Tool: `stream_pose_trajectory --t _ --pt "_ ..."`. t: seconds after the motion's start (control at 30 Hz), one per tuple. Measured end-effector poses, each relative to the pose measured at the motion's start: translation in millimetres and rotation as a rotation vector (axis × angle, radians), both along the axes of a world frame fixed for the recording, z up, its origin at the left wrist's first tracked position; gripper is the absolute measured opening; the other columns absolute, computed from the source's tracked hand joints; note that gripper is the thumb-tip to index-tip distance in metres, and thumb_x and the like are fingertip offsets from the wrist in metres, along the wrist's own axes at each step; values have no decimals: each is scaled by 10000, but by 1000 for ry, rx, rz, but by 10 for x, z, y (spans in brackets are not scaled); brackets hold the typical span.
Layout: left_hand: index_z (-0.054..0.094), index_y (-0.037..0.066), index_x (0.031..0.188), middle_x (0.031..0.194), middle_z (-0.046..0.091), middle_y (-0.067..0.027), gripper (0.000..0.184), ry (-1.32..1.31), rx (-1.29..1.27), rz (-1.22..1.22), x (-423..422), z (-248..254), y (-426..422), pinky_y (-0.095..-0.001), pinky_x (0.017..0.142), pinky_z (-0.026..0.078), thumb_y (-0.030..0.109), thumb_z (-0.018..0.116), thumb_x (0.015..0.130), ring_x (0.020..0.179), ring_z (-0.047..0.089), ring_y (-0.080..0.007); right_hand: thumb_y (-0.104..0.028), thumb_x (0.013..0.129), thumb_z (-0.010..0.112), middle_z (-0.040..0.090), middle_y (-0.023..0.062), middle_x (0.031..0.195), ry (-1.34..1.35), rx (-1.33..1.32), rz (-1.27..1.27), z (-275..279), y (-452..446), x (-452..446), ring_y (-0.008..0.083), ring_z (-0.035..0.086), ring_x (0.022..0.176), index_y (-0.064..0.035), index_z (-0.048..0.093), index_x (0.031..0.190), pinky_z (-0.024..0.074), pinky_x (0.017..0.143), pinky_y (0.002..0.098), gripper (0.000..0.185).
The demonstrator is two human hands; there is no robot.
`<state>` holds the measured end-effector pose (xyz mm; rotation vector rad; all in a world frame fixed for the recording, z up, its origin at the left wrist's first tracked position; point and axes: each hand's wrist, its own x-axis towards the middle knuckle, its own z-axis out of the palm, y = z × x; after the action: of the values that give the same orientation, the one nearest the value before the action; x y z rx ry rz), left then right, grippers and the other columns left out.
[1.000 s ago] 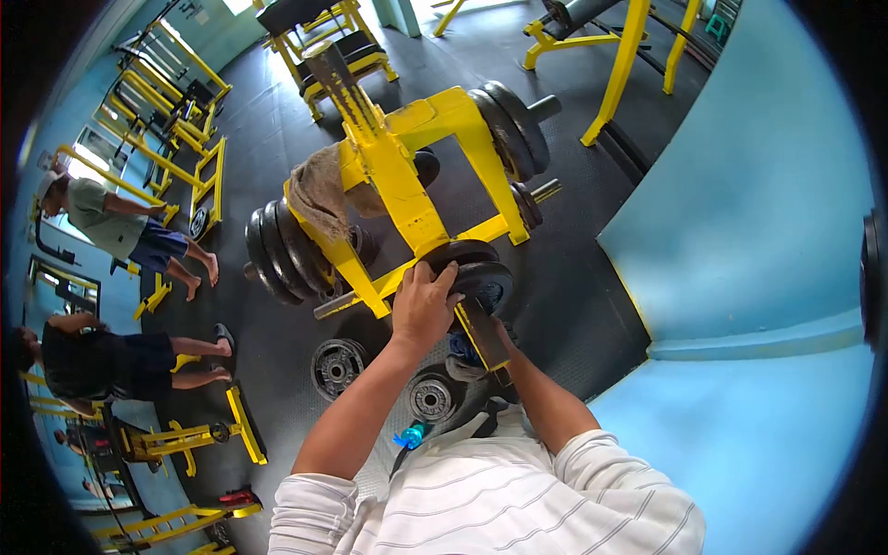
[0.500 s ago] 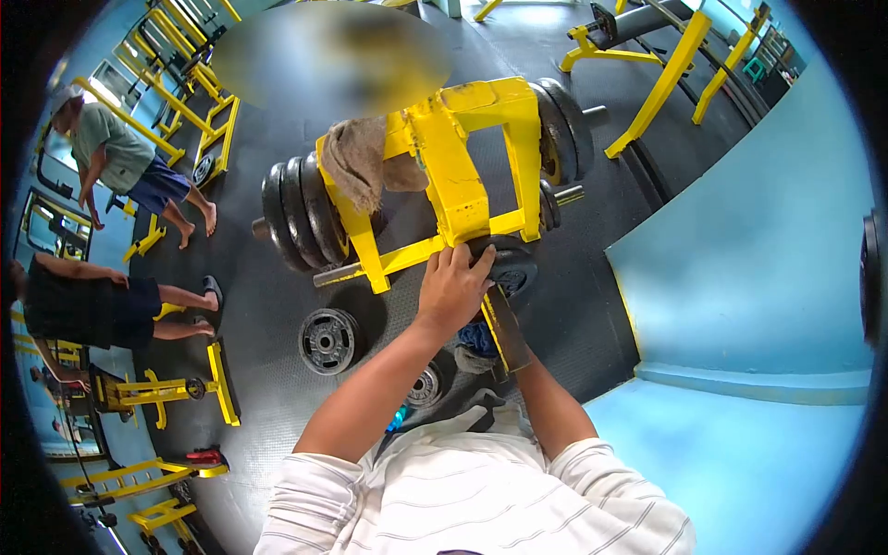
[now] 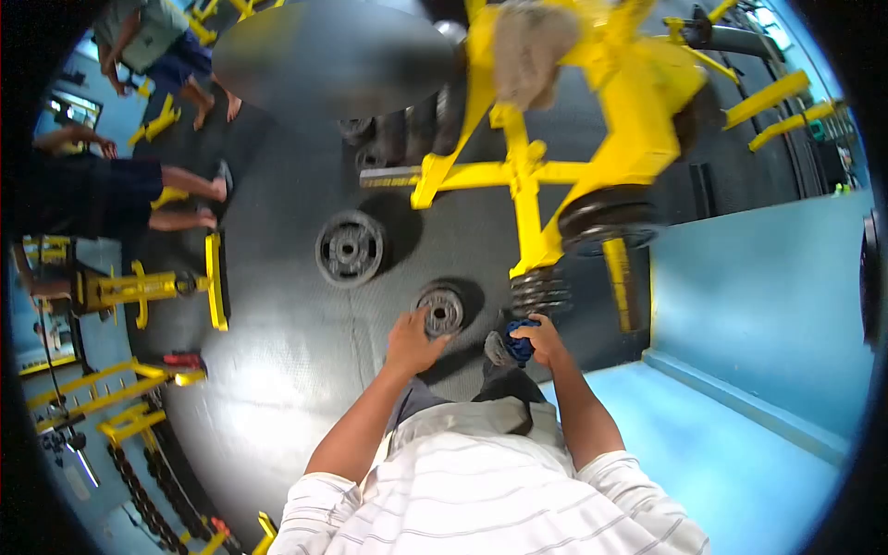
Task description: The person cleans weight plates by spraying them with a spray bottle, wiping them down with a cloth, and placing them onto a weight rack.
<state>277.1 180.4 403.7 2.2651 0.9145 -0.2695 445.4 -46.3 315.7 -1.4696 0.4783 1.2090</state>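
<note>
My left hand (image 3: 416,344) reaches down to a small dark weight plate (image 3: 441,310) near the floor. Its thumb and fingers are spread at the near rim. A bunched dark blue cloth (image 3: 521,342) is in my right hand (image 3: 544,339), with the fingers closed around it. Beside the cloth sits a grey fuzzy item (image 3: 498,349), its kind unclear. Just beyond my right hand, several small dark plates (image 3: 541,291) are stacked at the foot of the yellow frame. Farther left, a larger weight plate (image 3: 350,249) lies on the floor.
A yellow weight frame (image 3: 638,129) stands ahead, with a brown towel (image 3: 529,55) draped over it and black plates (image 3: 610,219) on its side. A blue wall (image 3: 758,287) rises at right. Two people stand at left near a yellow bench (image 3: 139,289).
My left hand has left the plate on the frame and moved down to the floor plate. My right hand has come into view holding the blue cloth. The view has shifted and tilted down.
</note>
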Motion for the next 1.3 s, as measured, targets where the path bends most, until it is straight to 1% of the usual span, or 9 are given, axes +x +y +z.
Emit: stream_pose_trajectory --t 0.27,0.4,0.47,0.6,0.83,0.9,0.93,1.13,1.3 --pt "455 55 1303 1246 506 -231 736 695 -323 272 -2278 -2513 262 -456 967 430 362 767 711 1169 505 -380 60 662 560 538 141 1058 364 -297 9 -1352 245 -1407 258 579 883 -46 494 1224 517 744 381 576" --pt "236 88 1452 1370 392 -235 1064 827 -354 239 -2709 -4084 195 -451 1026 385 352 848 623 1258 422 -387 67 681 536 564 117 1031 341 -255 32 -2290 330 -2047 230 589 869 -15 477 1240 513 771 345 568" --pt "112 107 1486 1410 342 -229 1217 828 -414 307 -2656 -4623 198 -451 1039 372 359 876 574 1304 364 -389 67 679 536 573 117 1034 330 -319 6 -2538 347 -2285 229 592 875 -14 480 1238 513 779 342 567" --pt "144 90 1481 1404 361 -224 1206 200 -152 474 -2683 -5598 -2 -457 1046 361 366 874 561 1275 397 -387 48 658 553 586 119 1052 342 -411 4 -2744 114 -2542 211 594 906 -12 511 1220 495 830 320 567" --pt "454 49 1227 1178 578 -185 708 -308 192 343 -2279 -5989 6 -440 891 467 336 779 668 1058 571 -377 17 670 569 588 80 1045 208 -493 530 -2874 156 -2399 154 571 920 -42 540 1210 466 837 259 545" --pt "478 57 1112 1002 652 -137 561 -245 -297 449 -2125 -5685 -25 -422 748 517 271 756 674 839 644 -350 18 666 570 590 74 1047 196 -449 304 -2900 196 -2329 148 576 906 -41 541 1211 467 838 252 548" --pt "455 64 1124 872 669 -107 563 -392 -241 381 -2037 -5646 -100 -404 682 534 246 744 676 720 653 -327 16 666 572 587 77 1059 236 -429 231 -2895 209 -2292 147 584 893 -38 539 1214 472 835 250 552" --pt "368 105 1261 946 650 -104 759 -56 -990 712 -1600 -5249 -862 -352 761 528 313 810 679 871 652 -199 58 667 552 587 85 1049 170 -388 141 -2955 178 -2187 143 594 881 -24 535 1207 488 812 246 546" --pt "422 126 1255 944 643 -97 719 49 -1101 690 -1393 -5454 -1268 -336 812 515 247 808 660 861 650 -218 92 659 540 587 94 1038 187 -431 148 -2920 148 -2062 148 601 882 -11 532 1200 489 794 246 551"
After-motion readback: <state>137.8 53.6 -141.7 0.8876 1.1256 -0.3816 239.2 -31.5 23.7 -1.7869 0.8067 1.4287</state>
